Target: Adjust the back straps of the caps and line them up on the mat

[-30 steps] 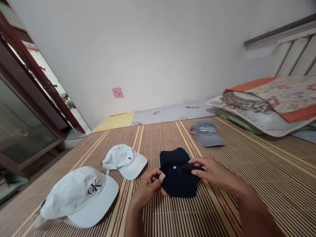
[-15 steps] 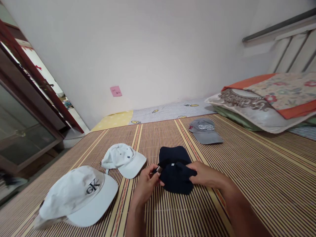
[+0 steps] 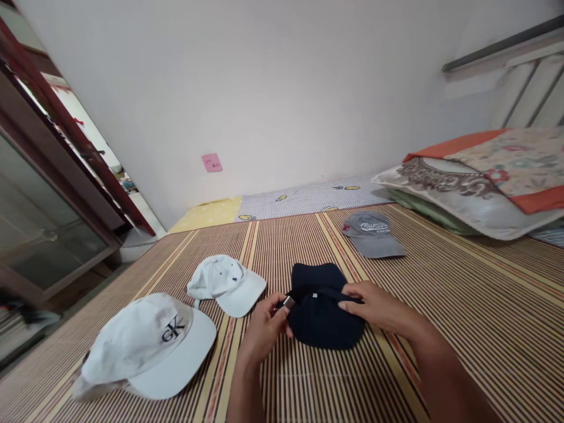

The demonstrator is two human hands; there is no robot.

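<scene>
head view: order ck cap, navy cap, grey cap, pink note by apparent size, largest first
CK cap
Navy cap
Grey cap
Pink note
Nearness to the camera leaves real cap sizes unsure.

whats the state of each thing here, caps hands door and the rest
dark cap: brim pointing away, strap fastening unclear
left hand: pinching the metal clasp
right hand: gripping the dark cap's edge
larger white cap: crown up, untouched
smaller white cap: crown up, untouched
grey cap: crown up, untouched
striped mat: spread out
pillow: lying, partly covered
pink note: on the wall
red door: seems open
</scene>
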